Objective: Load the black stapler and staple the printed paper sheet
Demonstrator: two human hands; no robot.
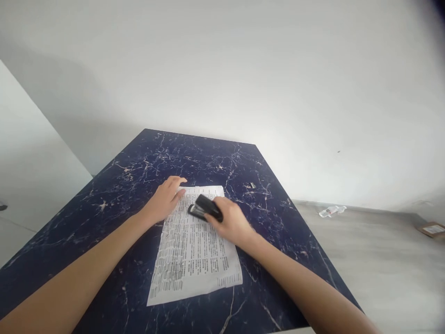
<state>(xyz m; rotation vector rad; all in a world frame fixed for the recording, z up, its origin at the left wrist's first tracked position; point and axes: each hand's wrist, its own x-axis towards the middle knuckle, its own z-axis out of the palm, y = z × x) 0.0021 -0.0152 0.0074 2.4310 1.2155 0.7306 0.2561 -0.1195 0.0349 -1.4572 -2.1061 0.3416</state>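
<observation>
Two hands meet on the paper (194, 246) lying on the table (104, 208). Left hand (162, 202) presses it flat, fingers open. Right hand (231, 222) grips the stapler (205, 208) near its top; pressing needs the edge inside.

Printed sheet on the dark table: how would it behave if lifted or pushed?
The printed sheet looks thin and lies flat, so it would probably flop if lifted by an edge. On the glossy table it may slide easily; the left hand presses its far corner, and the right hand holds a stapler on it.
</observation>
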